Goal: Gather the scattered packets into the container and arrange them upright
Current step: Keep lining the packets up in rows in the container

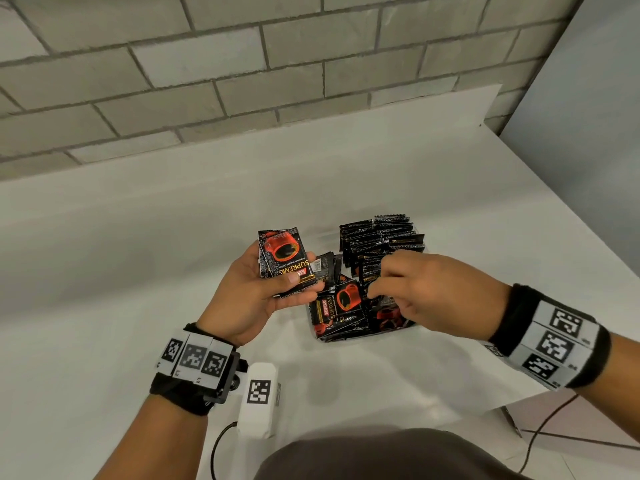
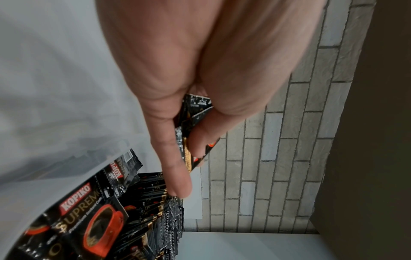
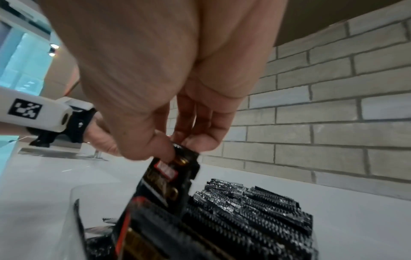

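Packet [image 3: 169,177] pinched at its top edge by the right hand [image 1: 426,292], thumb on the near face, fingers curled behind; long axis close to vertical, tilted slightly. It hangs directly below the fingertips, lower end already inside the clear container [image 3: 73,202], at the near end of the upright row [image 1: 381,237]. Judged next move: straight down into the gap beside that row, so the right hand is the nearer.

Loose packets [image 1: 341,306] lie flat or leaning in the container's near part, not yet stood up.

Left hand [image 1: 256,289], left of the container and just above its rim, holds a small stack of packets [image 1: 282,258], thumb across the front, fingers behind; count unclear.

Container sits on a white table [image 1: 138,237]. Beyond the container, a pale brick wall [image 1: 207,64].
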Demonstrator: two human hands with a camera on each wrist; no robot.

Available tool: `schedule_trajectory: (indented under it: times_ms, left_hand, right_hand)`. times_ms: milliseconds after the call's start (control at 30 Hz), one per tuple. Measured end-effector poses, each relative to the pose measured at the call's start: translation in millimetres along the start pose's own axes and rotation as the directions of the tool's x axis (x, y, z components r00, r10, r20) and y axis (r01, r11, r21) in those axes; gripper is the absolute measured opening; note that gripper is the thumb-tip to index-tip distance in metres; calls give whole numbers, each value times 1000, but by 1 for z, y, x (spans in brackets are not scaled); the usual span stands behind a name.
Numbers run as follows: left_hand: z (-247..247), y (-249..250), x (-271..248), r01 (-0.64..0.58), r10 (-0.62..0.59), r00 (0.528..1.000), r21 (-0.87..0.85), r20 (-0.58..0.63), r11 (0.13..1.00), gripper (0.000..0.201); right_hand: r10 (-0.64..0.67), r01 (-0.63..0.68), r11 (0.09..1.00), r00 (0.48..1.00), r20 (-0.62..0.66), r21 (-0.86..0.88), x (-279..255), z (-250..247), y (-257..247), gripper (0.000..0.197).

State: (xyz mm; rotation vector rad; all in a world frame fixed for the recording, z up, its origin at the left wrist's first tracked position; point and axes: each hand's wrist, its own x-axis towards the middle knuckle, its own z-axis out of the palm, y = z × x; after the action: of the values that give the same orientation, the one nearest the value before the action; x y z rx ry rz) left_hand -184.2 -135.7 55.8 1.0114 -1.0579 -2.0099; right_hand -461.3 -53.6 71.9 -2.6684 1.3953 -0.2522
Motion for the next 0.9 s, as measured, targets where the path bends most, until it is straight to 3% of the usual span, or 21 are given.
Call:
schedule_trajectory:
  times_ms: [100,267,433,567,633,733,833,900]
  left_hand:
    - [0,-1,1,-3,3,1000,0,1,1000,53]
    - [3,-2,1,-8,8,1000,-7,14,1000,50]
    - [5,-2,-1,-3,4,1000,-32,18,999,54]
    - [15,-2,-5,20,-20,999,4,40,1000,54]
    - [22,-2,-8,46,-52,996,84,75,995,52]
    - [32,-3,-11,75,-114,980,227,163,971,44]
    - [41,-2,-10,58,-152,962,374,225,926,39]
    - [45,-2,-9,48,-153,959,395,238,918,41]
  right_hand:
    - [-4,4,1000,999,36,4,1,9,0,40]
    - [25,-32,992,998,60,120,3,23,-3,19]
    - [-3,-5,990,999,54,142,11,20,1,14]
    - [104,-128,978,984,146,163,12,14,3,20]
    - [212,-215,933,976,43,288,13,1,3,20]
    - [406,-293,792,908,-103,535,18,-21,-3,30]
    - [459,-322,648,888,-18,690,24,-33,-13,55]
    - [475,-362,588,878,53,724,26,-32,-15,57]
